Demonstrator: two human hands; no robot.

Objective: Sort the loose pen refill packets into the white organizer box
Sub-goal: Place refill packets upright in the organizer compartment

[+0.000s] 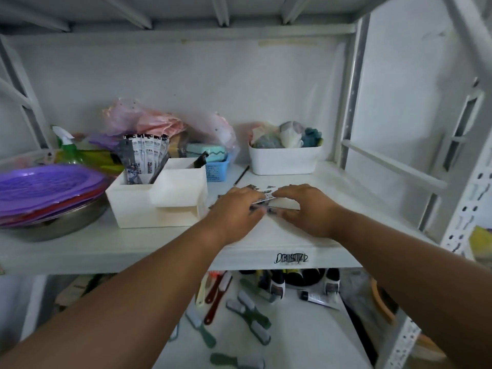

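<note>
Both my hands lie on the loose refill packets on the white shelf. My left hand covers them with fingers curled over the pile; my right hand bends its fingers round the other end, thumb underneath. Just left of my left fingers stands the white organizer box, with more packets upright in its rear compartment.
</note>
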